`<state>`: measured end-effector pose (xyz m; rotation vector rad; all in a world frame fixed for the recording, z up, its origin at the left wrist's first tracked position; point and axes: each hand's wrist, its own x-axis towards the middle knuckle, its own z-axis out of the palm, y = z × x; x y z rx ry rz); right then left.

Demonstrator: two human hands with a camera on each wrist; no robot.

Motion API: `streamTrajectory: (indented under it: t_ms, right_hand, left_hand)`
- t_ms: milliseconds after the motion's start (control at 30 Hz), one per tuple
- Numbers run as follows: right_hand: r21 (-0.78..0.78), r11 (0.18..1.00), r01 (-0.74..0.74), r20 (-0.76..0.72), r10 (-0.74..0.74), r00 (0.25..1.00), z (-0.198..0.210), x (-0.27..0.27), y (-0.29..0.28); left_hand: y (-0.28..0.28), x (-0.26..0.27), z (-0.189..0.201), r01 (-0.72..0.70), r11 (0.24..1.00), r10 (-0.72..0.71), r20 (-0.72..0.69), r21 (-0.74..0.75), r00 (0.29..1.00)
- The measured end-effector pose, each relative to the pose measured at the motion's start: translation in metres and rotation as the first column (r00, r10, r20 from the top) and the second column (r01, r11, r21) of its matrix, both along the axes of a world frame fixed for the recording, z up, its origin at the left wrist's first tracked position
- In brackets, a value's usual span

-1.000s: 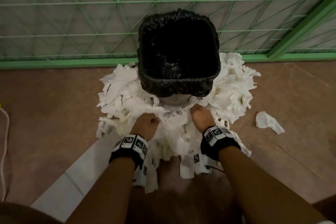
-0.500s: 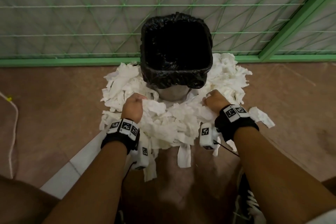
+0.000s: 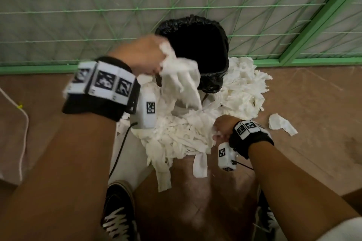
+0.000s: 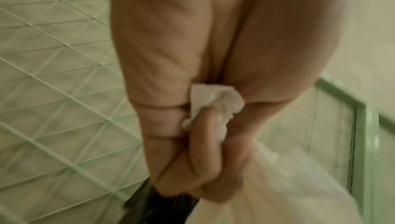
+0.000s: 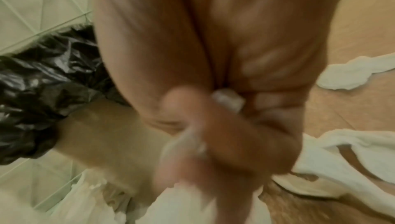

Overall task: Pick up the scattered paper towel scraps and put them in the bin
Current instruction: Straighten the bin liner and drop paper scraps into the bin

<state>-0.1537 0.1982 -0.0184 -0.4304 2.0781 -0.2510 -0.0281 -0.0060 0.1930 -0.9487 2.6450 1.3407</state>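
1. Left hand [image 3: 141, 55], upper centre of frame: fingers curled tight round hanging paper towel scraps [image 3: 180, 80], at bin [image 3: 213, 84] rim.
2. Right hand [image 3: 223, 129], lower right: fingers clenched in scrap pile [image 3: 182, 133] below bin.
3. Stray scrap [image 3: 282, 126] on floor [image 3: 313, 103], far right.

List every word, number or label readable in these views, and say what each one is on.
No readable words or numbers in any view.
Black-and-white square marker patterns on the left wristband: codes, not text.
The same on the right wristband.
Black plastic-lined bin: no label visible.
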Motion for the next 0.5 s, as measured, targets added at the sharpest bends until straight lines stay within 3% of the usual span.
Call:
streamTrajectory:
  t_ms: [67, 133, 200, 267, 333, 367, 433, 467, 500]
  right_hand:
    - [-0.030, 0.996, 0.081, -0.006, -0.081, 0.997, -0.003, -0.002, 0.001]
    - [-0.075, 0.977, 0.200, -0.020, -0.202, 0.979, 0.000, -0.008, 0.000]
    - [-0.138, 0.925, 0.355, -0.098, -0.370, 0.924, 0.009, -0.017, 0.004]
    - [-0.234, 0.835, 0.497, -0.153, -0.537, 0.830, 0.018, -0.031, 0.009]
    - [-0.331, 0.731, 0.597, -0.129, -0.662, 0.739, 0.033, -0.044, 0.013]
    - [-0.395, 0.678, 0.619, -0.126, -0.708, 0.695, 0.041, -0.049, 0.013]
    - [-0.539, 0.607, 0.583, -0.184, -0.761, 0.622, 0.066, -0.056, 0.007]
    - [-0.588, 0.610, 0.532, -0.240, -0.759, 0.605, 0.086, -0.058, 0.001]
    - [-0.646, 0.607, 0.463, -0.290, -0.756, 0.587, 0.105, -0.059, -0.006]
  left_hand:
    - [0.000, -0.008, 0.029, -0.095, 0.993, 0.107, -0.183, 0.072, 0.977]
    - [0.000, -0.018, 0.045, -0.183, 0.978, 0.206, -0.388, 0.095, 0.898]
    - [0.001, -0.032, 0.047, -0.302, 0.953, 0.260, -0.550, 0.014, 0.794]
    - [0.002, -0.048, 0.032, -0.310, 0.951, 0.256, -0.599, 0.015, 0.758]
    - [0.003, -0.062, 0.002, -0.275, 0.961, 0.245, -0.527, 0.022, 0.814]
    - [0.004, -0.067, -0.015, -0.250, 0.968, 0.222, -0.431, -0.009, 0.875]
    - [0.006, -0.070, -0.047, -0.096, 0.982, 0.088, -0.059, -0.160, 0.994]
    - [0.008, -0.068, -0.060, 0.012, 0.974, 0.015, 0.117, -0.225, 0.993]
    - [0.008, -0.066, -0.071, 0.082, 0.957, -0.031, 0.185, -0.278, 0.982]
